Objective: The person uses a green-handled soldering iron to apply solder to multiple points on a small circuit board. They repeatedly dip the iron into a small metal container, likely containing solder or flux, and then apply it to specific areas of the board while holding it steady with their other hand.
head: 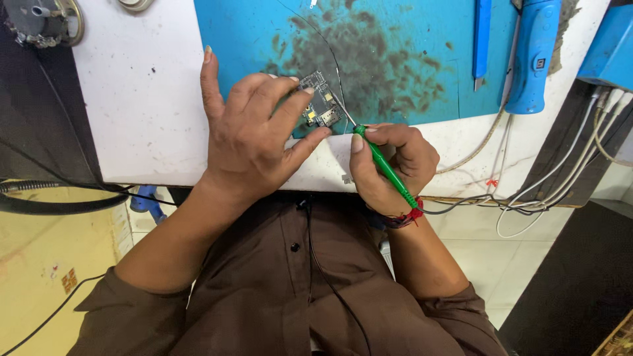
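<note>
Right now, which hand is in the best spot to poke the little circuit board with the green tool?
The right hand. It already holds the green soldering iron like a pen, its tip at the circuit board. The left hand is busy pinning the board to the blue mat.
</note>
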